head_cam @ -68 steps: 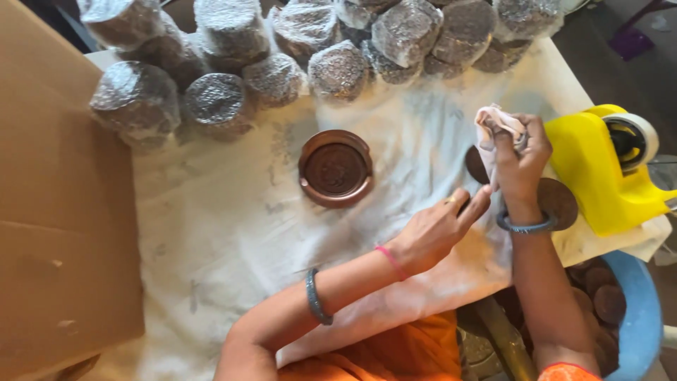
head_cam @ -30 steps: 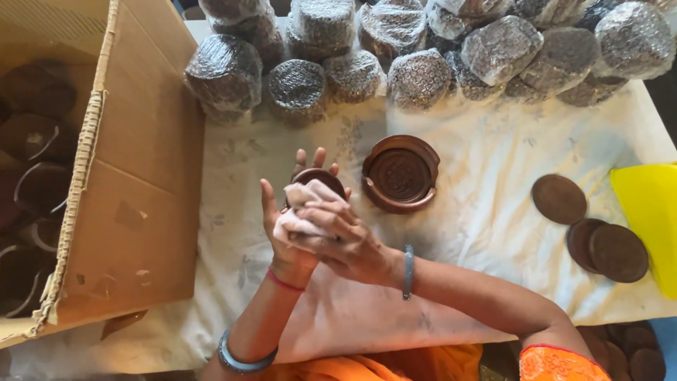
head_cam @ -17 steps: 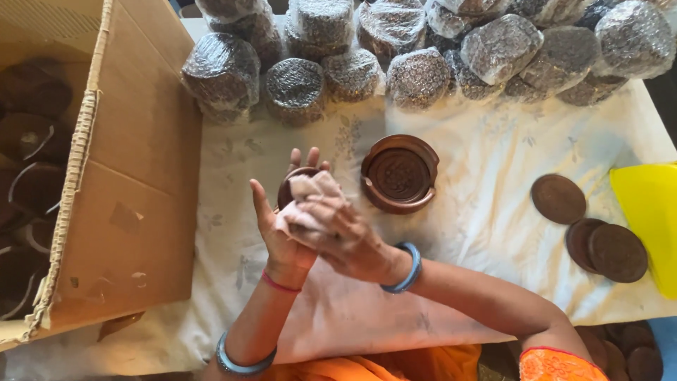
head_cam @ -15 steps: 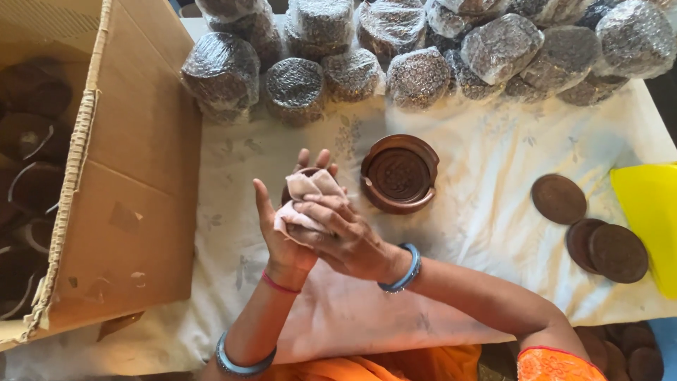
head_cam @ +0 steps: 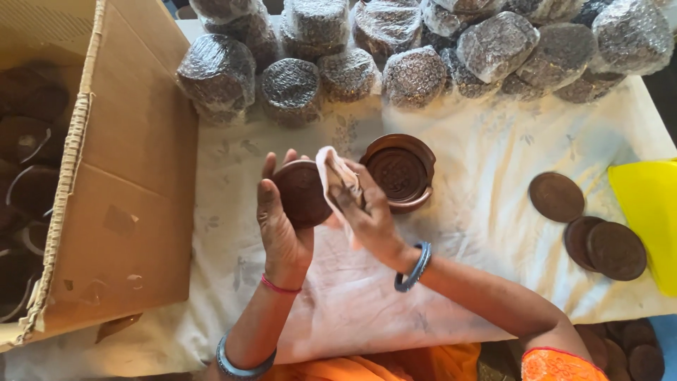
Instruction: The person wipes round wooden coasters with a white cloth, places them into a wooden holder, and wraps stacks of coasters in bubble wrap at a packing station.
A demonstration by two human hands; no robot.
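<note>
Brown and round, a small disc (head_cam: 302, 194) is sitting upright in the left hand (head_cam: 282, 226), its flat face turning toward the right hand (head_cam: 367, 212). The left palm is cupping it from behind, fingers curling loosely around the rim rather than clamping. The right hand is closing on a pale cloth (head_cam: 335, 176), pinching it between thumb and fingers and pressing it against the disc's right edge.

Both hands are hovering above a white sheet (head_cam: 493, 212) that is covering the table. Just beside the right hand, a shallow brown bowl (head_cam: 398, 171) with a patterned centre is resting on the sheet. Further right, three loose brown discs (head_cam: 589, 226) are lying flat, two of them overlapping, next to a yellow object (head_cam: 649, 212) at the edge. Along the far side, bubble-wrapped bundles (head_cam: 416, 42) are crowding together in a row. On the left, a cardboard box (head_cam: 127, 183) is standing open, with dark round pieces inside.

That disc is looking rigid and thin, probably light, and to my eye brittle enough to chip or crack if dropped. Its face is looking smooth, so it could slip; holding by the rim with the palm backing it seems the safest grip. The cloth, by contrast, is soft and folding freely.
</note>
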